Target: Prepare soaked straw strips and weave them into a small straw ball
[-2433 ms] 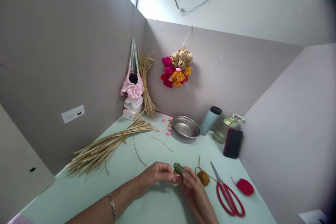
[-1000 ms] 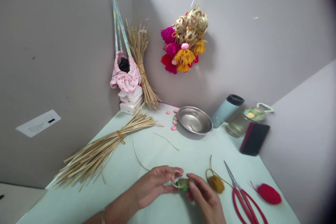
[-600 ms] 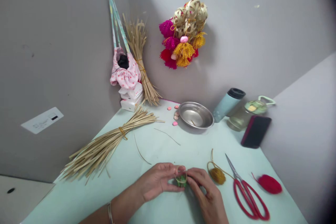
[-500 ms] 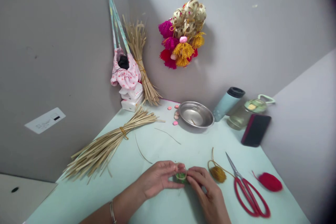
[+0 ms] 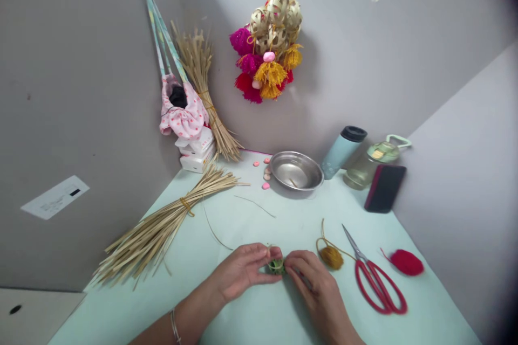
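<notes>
A small green and straw-coloured woven piece (image 5: 276,266) is held between my two hands above the pale green table (image 5: 251,312). My left hand (image 5: 246,272) grips it from the left, thumb and fingers curved round its edge. On its right side, my right hand (image 5: 313,280) pinches its edge with the fingertips. What exactly the right fingertips hold is too small to tell. To the right lie a mustard yarn bundle (image 5: 331,257), scissors with red handles (image 5: 380,285) and a red yarn bundle (image 5: 407,262).
A tied bundle of dry strips (image 5: 162,226) lies at left. Behind are a steel bowl (image 5: 297,171), pink beads (image 5: 266,186), a blue tumbler (image 5: 342,153), a green bottle (image 5: 366,167) and a phone (image 5: 385,188). Woven balls with tassels (image 5: 269,46) hang above.
The whole view has shifted, so the background things sit further left. Both hands keep hold of the woven piece, which appears slightly turned, with my right fingertips close against it.
</notes>
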Tool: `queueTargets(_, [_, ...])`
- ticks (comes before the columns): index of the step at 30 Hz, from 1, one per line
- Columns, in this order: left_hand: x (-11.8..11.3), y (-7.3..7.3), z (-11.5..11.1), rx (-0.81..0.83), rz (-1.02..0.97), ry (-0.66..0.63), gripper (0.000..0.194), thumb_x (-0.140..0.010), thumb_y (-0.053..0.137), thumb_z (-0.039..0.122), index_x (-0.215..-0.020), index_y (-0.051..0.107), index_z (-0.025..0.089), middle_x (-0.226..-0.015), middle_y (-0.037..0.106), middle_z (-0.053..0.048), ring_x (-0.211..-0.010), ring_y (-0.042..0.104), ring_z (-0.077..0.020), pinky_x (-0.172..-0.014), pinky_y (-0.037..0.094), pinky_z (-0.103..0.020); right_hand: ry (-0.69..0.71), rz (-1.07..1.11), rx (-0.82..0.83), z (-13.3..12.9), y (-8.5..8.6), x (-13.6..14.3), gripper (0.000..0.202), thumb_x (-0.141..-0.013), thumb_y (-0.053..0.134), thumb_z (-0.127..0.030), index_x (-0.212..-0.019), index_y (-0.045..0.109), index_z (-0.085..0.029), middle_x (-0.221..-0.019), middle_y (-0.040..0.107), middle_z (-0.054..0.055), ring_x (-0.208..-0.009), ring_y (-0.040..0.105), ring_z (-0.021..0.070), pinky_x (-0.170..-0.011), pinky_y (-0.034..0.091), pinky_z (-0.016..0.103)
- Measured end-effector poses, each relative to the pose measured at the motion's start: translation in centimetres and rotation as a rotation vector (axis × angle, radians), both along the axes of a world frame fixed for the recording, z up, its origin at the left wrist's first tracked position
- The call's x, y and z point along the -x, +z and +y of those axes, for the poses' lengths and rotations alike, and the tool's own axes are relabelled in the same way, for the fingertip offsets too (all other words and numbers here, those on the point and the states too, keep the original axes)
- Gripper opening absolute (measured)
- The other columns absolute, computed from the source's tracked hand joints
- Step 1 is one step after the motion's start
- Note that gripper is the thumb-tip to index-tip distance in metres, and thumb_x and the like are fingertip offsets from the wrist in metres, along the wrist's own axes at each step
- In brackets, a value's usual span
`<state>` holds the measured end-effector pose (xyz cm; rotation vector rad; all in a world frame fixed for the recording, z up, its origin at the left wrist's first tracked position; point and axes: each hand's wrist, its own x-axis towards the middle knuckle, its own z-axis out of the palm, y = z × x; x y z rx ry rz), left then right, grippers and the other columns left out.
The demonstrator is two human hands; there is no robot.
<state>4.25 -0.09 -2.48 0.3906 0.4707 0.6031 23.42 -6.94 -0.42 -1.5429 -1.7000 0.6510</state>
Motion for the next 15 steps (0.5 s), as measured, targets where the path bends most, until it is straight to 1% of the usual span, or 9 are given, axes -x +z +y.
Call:
queueTargets(3, [0.1,0.1,0.0,0.012,-0.001,-0.008,0.01,-0.082,0.074,0.02,-0.078,0.068,0.012,-0.118,0.066,-0.014,-0.123,0.054,-0.0308,-0.104,0.041,-0.058,-0.03,0.162,0.076,0.2,0.7,0.1,0.024,-0.093,0.055,-0.038,-0.079,0.066,-0.022,-0.088,0.067,0.008,-0.08,0.062,0.0219,-0.071,0.05,0.031])
queueTargets(6, [0.3,0.7,0.1,-0.014,0.012,-0.003,0.011,-0.083,0.073,0.021,-0.078,0.068,0.012,-0.119,0.065,-0.014,-0.124,0.053,-0.0294,-0.106,0.041,-0.053,-0.123,0.435,0.201,0.1,1.5,-0.8,0.026,-0.088,0.062,-0.043,-0.076,0.063,-0.02,-0.089,0.067,0.007,-0.069,0.057,0.0167,-0.061,0.046,0.027])
queueTargets(9, [0.5,1.5,0.4,-0.068,0.092,0.086,0.013,-0.085,0.072,0.022,-0.078,0.069,0.012,-0.111,0.066,-0.012,-0.114,0.056,-0.0222,-0.106,0.04,-0.042,-0.25,0.69,0.283,-0.3,2.2,-1.9,0.03,-0.082,0.069,-0.048,-0.077,0.063,-0.019,-0.082,0.065,0.003,-0.053,0.045,0.0094,-0.05,0.038,0.023])
queueTargets(11, [0.6,2.0,0.4,-0.053,0.1,0.131,0.012,-0.087,0.069,0.023,-0.081,0.069,0.013,-0.101,0.065,-0.009,-0.103,0.058,-0.0176,-0.102,0.042,-0.038,-0.309,0.779,0.29,-0.6,2.4,-2.2,0.033,-0.08,0.072,-0.05,-0.076,0.063,-0.019,-0.072,0.061,0.0,-0.05,0.043,0.0087,-0.047,0.035,0.022])
queueTargets(13, [0.6,2.1,0.1,0.002,0.032,0.114,0.01,-0.089,0.067,0.021,-0.083,0.069,0.013,-0.094,0.063,-0.006,-0.095,0.058,-0.0154,-0.1,0.043,-0.039,-0.304,0.79,0.292,-0.8,2.3,-2.0,0.033,-0.079,0.074,-0.051,-0.074,0.063,-0.02,-0.065,0.061,0.0,-0.051,0.048,0.0113,-0.048,0.039,0.024])
queueTargets(14, [0.5,2.2,-0.1,0.023,-0.016,0.087,0.01,-0.09,0.065,0.019,-0.083,0.069,0.013,-0.092,0.062,-0.006,-0.092,0.058,-0.0152,-0.098,0.044,-0.04,-0.265,0.771,0.292,-0.9,2.1,-1.7,0.033,-0.08,0.072,-0.051,-0.074,0.064,-0.02,-0.064,0.062,0.002,-0.053,0.052,0.0132,-0.051,0.042,0.025])
queueTargets(15, [0.5,2.1,-0.4,0.031,-0.066,0.056,0.011,-0.09,0.064,0.019,-0.082,0.069,0.013,-0.09,0.061,-0.006,-0.09,0.058,-0.0153,-0.096,0.046,-0.041,-0.192,0.736,0.287,-1.1,1.9,-1.3,0.033,-0.083,0.07,-0.051,-0.073,0.065,-0.02,-0.066,0.064,0.003,-0.057,0.057,0.0154,-0.056,0.046,0.027])
